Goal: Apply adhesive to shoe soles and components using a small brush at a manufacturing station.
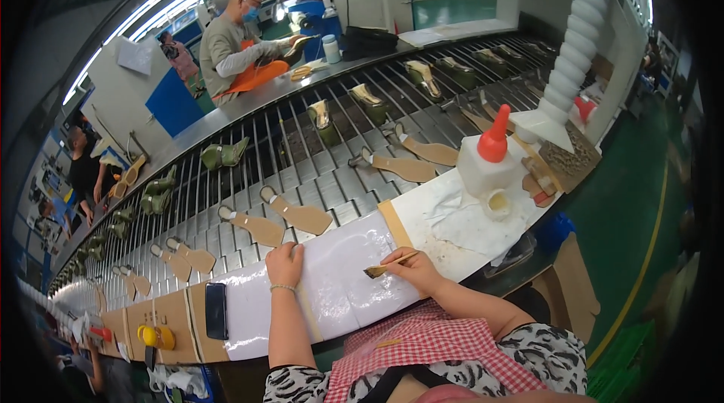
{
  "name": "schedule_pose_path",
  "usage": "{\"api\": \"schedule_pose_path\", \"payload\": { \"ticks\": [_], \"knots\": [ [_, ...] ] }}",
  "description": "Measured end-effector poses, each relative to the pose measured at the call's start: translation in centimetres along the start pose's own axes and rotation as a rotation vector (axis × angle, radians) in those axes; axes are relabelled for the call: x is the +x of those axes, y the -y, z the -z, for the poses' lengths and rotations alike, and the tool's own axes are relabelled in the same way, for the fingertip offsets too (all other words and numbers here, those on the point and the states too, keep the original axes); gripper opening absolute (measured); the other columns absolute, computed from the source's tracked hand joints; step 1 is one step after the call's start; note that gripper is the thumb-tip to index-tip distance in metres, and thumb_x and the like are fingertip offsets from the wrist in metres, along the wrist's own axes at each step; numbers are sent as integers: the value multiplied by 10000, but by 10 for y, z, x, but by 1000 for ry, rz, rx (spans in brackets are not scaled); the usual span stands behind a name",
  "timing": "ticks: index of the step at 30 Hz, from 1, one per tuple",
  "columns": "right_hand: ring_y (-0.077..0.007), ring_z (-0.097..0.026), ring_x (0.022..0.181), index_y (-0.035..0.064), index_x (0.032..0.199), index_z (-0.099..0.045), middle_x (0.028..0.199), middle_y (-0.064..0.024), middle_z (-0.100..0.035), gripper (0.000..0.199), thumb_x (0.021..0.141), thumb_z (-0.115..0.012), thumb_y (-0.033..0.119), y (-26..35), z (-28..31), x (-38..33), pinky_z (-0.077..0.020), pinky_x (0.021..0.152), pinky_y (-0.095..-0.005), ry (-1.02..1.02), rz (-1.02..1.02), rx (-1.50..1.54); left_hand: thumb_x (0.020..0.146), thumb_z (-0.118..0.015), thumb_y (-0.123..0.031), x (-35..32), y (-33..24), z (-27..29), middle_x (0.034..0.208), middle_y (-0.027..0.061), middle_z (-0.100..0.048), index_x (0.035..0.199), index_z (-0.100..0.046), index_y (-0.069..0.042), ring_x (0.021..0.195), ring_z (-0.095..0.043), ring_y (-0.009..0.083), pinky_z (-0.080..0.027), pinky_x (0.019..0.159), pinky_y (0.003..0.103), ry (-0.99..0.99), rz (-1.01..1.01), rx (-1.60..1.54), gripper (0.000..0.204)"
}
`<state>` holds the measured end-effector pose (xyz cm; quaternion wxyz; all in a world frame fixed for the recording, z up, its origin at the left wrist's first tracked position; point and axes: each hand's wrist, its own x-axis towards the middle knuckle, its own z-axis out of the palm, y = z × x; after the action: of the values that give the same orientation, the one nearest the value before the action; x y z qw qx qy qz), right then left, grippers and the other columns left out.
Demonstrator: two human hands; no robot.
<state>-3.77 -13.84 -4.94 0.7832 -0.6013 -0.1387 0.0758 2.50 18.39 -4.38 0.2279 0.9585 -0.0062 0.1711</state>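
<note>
My right hand [413,270] grips a small brush [388,263] with a wooden handle, its dark bristles pointing left over the glossy white work sheet [347,275]. My left hand [284,264] holds nothing I can make out and lies at the far edge of the sheet, thumb apart from the fingers. Just beyond it, tan shoe soles with straps, such as this sole [300,214], rest on the slatted metal conveyor [249,252]. To the right of the brush stand a white bottle with a red nozzle [490,154] and a small open jar [498,203] on a rumpled white cloth [460,218].
A dark phone [216,311] and a yellow container [156,336] lie left on the bench. Green shoe parts [225,154] sit on the conveyor's far rollers. A ribbed white duct [577,33] hangs at right. Across the line, a masked person [237,44] handles a shoe.
</note>
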Motion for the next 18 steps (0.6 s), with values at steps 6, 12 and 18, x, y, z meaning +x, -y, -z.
{"api": "schedule_pose_path", "payload": {
  "ticks": [6, 12, 18],
  "knots": [
    [-34, -526, 767, 26, 969, -642, 864, 12, -621, 110, 883, -642, 94, -3, 2, -1, -419, 675, -178, -28, -36, -15, 840, -598, -321, 8, 4, -5, 832, 113, -662, 886, -684, -75, 841, -596, 295, -413, 824, 417, -31, -89, 5, 265],
    [-77, -564, 844, 17, 969, -624, 944, -20, -625, 105, 895, -621, 91, -8, 1, 4, -453, 762, -216, 38, 82, 13, 832, -591, -271, 5, 8, -8, 788, 183, -646, 854, -677, -30, 743, -597, 366, -451, 716, 458, -59, -74, 18, 257],
    [-76, -531, 849, 30, 948, -612, 928, -4, -585, 107, 887, -626, 117, 3, 4, 3, -438, 761, -228, 71, 125, -162, 845, -575, -208, -1, 7, -10, 827, 210, -655, 874, -659, 24, 752, -617, 369, -478, 695, 429, -44, -104, -66, 249]
  ]
}}
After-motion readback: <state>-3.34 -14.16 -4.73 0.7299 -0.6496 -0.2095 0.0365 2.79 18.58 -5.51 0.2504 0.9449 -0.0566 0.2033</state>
